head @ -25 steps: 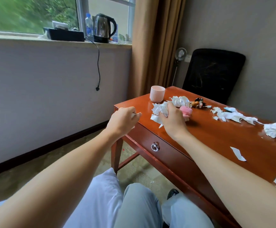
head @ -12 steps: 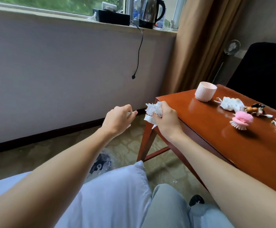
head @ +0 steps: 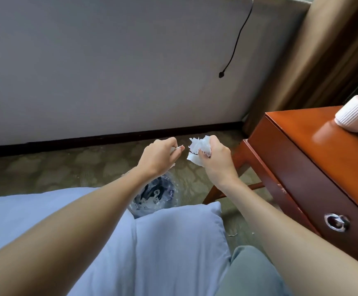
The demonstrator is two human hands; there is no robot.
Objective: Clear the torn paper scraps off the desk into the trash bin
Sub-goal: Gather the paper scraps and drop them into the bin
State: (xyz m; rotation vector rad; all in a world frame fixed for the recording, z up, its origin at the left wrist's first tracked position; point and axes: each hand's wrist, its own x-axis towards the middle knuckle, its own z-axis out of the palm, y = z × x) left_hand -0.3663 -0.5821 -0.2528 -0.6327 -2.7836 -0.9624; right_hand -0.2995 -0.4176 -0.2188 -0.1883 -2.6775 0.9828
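While a pale pillow (head: 173, 242) lies across the lap nearest the camera, the bin (head: 154, 195) stands on the carpet (head: 67, 171) just past it, partly behind the left arm, white bits in its clear liner. Higher in view, the 2 hands hang close but apart over the floor: the left hand (head: 159, 159) is curled, pinching a small scrap (head: 175, 148), and the right hand (head: 214, 159) clenches a wad (head: 197, 149) of torn paper. Right of them stands the desk (head: 302, 150) with its drawer ring (head: 336, 222) and a pink cup (head: 355, 116). Beyond, a black cord (head: 233, 50) hangs down the wall (head: 109, 71) beside a curtain (head: 323, 50).
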